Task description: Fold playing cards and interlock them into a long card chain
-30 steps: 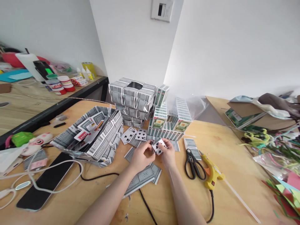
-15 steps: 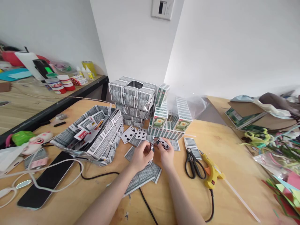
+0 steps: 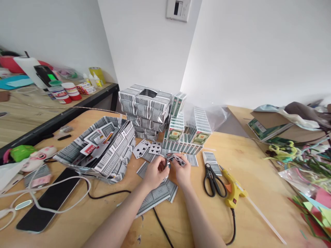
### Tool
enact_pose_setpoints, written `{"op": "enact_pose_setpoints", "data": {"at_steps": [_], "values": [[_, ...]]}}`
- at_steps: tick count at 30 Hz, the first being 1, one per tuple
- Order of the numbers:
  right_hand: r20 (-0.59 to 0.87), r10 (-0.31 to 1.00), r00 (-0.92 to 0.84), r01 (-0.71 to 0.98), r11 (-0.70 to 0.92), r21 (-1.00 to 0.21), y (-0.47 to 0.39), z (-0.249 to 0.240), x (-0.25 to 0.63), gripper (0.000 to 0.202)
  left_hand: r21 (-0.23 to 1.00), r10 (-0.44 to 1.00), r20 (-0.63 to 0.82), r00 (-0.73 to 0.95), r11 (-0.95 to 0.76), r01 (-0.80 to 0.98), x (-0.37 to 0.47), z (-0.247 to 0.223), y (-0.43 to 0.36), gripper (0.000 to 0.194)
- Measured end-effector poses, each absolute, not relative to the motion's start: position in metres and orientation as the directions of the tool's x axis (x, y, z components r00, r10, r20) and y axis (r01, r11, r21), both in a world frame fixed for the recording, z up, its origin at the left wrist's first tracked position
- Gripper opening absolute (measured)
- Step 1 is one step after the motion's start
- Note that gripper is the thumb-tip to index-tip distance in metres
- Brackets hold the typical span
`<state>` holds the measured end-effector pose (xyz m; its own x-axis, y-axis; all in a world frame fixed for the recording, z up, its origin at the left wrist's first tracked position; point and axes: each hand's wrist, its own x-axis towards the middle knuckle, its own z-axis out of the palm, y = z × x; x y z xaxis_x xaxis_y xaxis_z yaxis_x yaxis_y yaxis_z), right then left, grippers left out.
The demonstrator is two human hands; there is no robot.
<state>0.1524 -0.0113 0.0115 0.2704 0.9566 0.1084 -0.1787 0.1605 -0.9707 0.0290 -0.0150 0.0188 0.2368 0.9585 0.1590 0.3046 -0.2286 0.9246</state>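
Both hands meet over the table's middle, around a playing card (image 3: 179, 159) that shows black pips. My right hand (image 3: 183, 171) pinches this card between thumb and fingers. My left hand (image 3: 155, 171) is closed, its fingertips on a bent part of a card at the same spot; the fingers partly hide it. Under and around them lie grey-backed cards (image 3: 157, 199), with face-up club cards (image 3: 141, 148) just beyond. To the left stands a basket made of folded cards (image 3: 116, 158), holding loose cards and a red-labelled piece.
Behind are stacked card-built boxes (image 3: 144, 106) and green card packs (image 3: 183, 147). Black scissors (image 3: 214, 182) and a yellow glue gun (image 3: 236, 191) with its cord lie right. A phone (image 3: 48, 203) and white cable (image 3: 88, 187) are left. Craft scraps (image 3: 314, 220) edge the right side.
The card in my right hand has tilted, so its face shows more narrowly. Both hands stay close together in nearly the same place. The view has shifted slightly.
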Motion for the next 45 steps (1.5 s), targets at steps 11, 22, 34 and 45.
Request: {"op": "enact_pose_setpoints", "data": {"at_steps": [11, 22, 34, 45], "values": [[0.141, 0.974, 0.174, -0.121, 0.164, -0.979, -0.013, 0.010, 0.153, 0.020, 0.919, 0.962, 0.153, 0.225, -0.222, 0.327, 0.028, 0.019, -0.015, 0.013], [0.146, 0.982, 0.116, -0.063, 0.154, -0.986, -0.013, 0.007, 0.152, 0.024, 0.884, 0.967, 0.169, 0.189, -0.234, 0.405, 0.028, 0.016, -0.013, 0.017], [0.218, 0.954, -0.206, -0.106, 0.199, -0.974, -0.022, 0.013, 0.155, 0.043, 0.960, 0.995, 0.095, 0.000, -0.092, 0.263, 0.024, 0.012, -0.008, 0.020], [0.222, 0.965, -0.136, 0.058, 0.232, -0.971, -0.019, 0.005, 0.148, 0.048, 0.946, 0.994, 0.099, -0.040, -0.082, 0.313, 0.021, 0.010, -0.006, 0.038]]}}
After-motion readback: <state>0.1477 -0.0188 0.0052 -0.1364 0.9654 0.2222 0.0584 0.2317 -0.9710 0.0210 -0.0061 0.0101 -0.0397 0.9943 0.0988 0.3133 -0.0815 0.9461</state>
